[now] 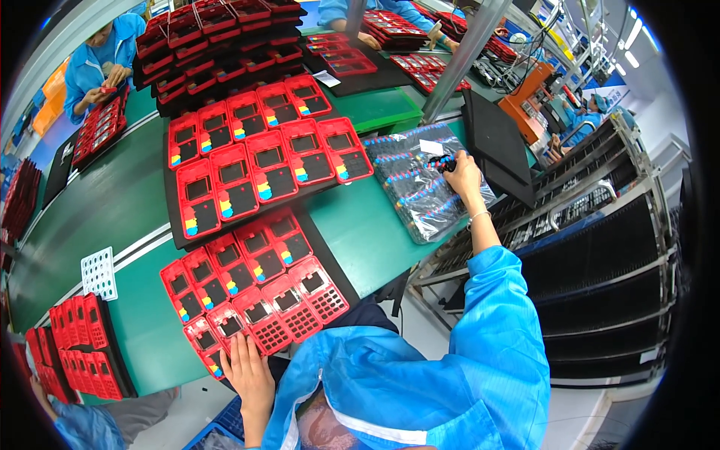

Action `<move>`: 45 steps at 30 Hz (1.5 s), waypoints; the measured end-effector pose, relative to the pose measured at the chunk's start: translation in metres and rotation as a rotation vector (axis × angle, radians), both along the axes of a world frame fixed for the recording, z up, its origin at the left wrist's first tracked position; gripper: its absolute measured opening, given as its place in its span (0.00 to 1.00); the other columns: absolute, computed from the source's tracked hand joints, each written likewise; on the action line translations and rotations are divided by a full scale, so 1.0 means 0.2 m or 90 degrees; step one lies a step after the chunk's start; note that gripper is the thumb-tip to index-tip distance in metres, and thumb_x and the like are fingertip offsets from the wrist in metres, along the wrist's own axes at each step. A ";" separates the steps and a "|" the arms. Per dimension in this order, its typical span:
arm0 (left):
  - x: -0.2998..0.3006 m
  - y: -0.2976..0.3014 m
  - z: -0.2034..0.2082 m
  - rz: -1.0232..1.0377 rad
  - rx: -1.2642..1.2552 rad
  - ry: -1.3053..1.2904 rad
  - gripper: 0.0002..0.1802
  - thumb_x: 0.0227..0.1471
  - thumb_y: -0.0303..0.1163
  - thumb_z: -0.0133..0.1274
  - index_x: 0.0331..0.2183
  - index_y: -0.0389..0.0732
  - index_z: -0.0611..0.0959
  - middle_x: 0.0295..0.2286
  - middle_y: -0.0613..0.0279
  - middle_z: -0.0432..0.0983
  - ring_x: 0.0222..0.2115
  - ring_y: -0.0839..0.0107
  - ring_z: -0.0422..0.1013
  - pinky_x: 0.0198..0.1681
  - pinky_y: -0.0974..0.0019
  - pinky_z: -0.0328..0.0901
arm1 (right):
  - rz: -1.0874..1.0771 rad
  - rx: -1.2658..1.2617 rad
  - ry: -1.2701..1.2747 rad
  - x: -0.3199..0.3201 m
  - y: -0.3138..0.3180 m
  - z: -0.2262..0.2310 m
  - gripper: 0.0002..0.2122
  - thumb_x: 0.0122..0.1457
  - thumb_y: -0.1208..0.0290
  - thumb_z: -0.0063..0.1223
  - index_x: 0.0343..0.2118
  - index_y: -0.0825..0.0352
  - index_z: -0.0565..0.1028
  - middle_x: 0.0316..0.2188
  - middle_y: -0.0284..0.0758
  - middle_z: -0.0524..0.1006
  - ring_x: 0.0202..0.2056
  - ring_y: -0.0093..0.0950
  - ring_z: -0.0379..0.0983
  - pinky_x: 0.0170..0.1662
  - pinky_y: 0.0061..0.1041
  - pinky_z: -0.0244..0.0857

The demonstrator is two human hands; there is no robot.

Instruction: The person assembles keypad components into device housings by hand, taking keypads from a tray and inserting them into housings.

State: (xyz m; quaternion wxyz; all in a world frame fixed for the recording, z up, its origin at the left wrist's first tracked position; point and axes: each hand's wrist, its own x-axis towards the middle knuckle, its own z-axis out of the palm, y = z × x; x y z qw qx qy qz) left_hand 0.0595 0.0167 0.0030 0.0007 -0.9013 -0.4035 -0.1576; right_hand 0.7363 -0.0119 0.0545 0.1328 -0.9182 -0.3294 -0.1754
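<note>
My left hand (252,379) lies with fingers stretched out on the near edge of a group of red plastic casings (268,334). These sit in two rows on a black board. Some carry black inserts with yellow and blue patches; several at the near right show a grid of small dark holes. At the right, my right hand (465,178) pinches a small bundle of black pieces (441,163), their exact kind partly hidden by the fingers. It is over a clear plastic-covered pack (420,196) with rows of black parts with red and blue spots.
A taller stack of red casings (268,159) on black boards stands ahead, with another stack (217,52) behind. A metal post (465,64) rises beyond the pack. Black pads (499,139) and a rack (600,247) are at the right. A white sheet (99,274) lies left. Co-workers (105,56) sit around.
</note>
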 end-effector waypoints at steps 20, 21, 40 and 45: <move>0.41 -0.14 0.18 -0.211 -1.151 -1.037 0.38 0.69 0.43 0.48 0.71 0.44 0.54 0.67 0.51 0.56 0.66 0.54 0.59 0.62 0.43 0.65 | 0.795 -0.041 0.923 -1.95 -0.08 0.34 0.28 0.48 0.73 0.75 0.54 0.67 0.78 0.48 0.36 0.79 0.52 0.30 0.76 0.56 0.29 0.69; 0.36 -0.15 0.19 -0.190 -1.139 -1.046 0.38 0.69 0.43 0.48 0.71 0.44 0.54 0.67 0.51 0.56 0.66 0.54 0.59 0.62 0.43 0.65 | 0.805 0.002 0.821 -2.02 -0.09 0.34 0.26 0.48 0.72 0.75 0.53 0.67 0.79 0.47 0.37 0.79 0.51 0.33 0.77 0.54 0.31 0.70; 0.11 -0.26 0.09 0.191 -1.192 -1.199 0.15 0.69 0.37 0.49 0.52 0.41 0.71 0.51 0.45 0.75 0.51 0.50 0.76 0.53 0.44 0.74 | 0.741 0.180 0.694 -2.26 0.01 0.19 0.11 0.49 0.79 0.72 0.37 0.68 0.86 0.34 0.38 0.82 0.32 0.32 0.82 0.35 0.28 0.76; 0.12 -0.25 0.07 0.249 -1.180 -1.207 0.16 0.69 0.38 0.49 0.53 0.42 0.71 0.50 0.46 0.75 0.51 0.50 0.76 0.53 0.45 0.74 | 0.930 0.160 0.141 -2.28 0.09 0.07 0.14 0.48 0.74 0.63 0.40 0.66 0.84 0.37 0.35 0.81 0.38 0.32 0.80 0.41 0.32 0.75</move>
